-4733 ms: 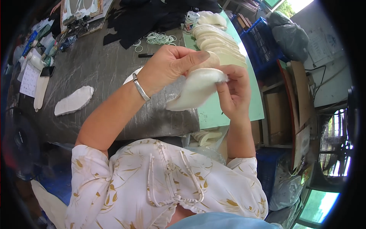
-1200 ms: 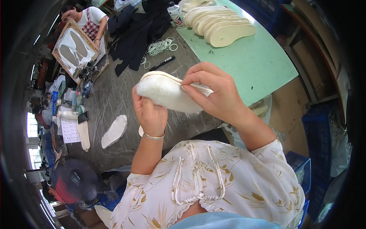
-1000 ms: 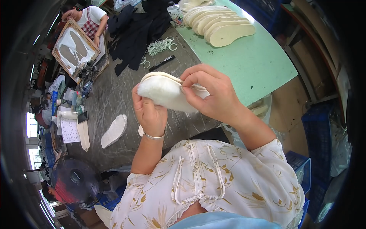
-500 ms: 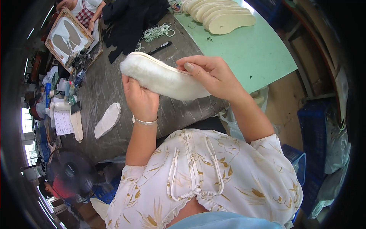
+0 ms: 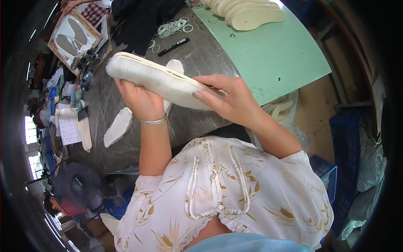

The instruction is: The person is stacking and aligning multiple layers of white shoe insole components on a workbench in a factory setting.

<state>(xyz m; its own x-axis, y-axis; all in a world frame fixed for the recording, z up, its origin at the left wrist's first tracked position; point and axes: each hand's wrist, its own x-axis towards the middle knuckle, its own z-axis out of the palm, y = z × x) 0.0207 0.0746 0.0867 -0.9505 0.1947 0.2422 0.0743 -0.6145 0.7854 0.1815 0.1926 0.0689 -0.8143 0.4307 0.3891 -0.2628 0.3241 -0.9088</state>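
Observation:
A stack of fluffy white insoles [image 5: 153, 80] is held tilted above the dark table, with cream layers along its upper edge and a thin gap between them. My left hand [image 5: 140, 100] is closed round the left part from below. At the other end, my right hand [image 5: 224, 97] pinches it, thumb on the fluffy side and fingers on the cream side. On the table lies a flat white insole [image 5: 118, 127], just left of my left wrist. Behind the held stack, another white insole [image 5: 175, 66] is partly hidden.
White rubber bands [image 5: 172, 27] and a black marker [image 5: 174, 47] lie on the dark table [image 5: 134, 155]. Cream insoles [image 5: 257, 19] overlap on a green board [image 5: 285, 63]. A wooden frame [image 5: 95, 41] stands before a co-worker at far left. A black fan [image 5: 79, 187] is at near left.
Both hands have shifted the insole stack left and tilted it, showing more of the cream edge and a gap. A white insole behind it has come into sight.

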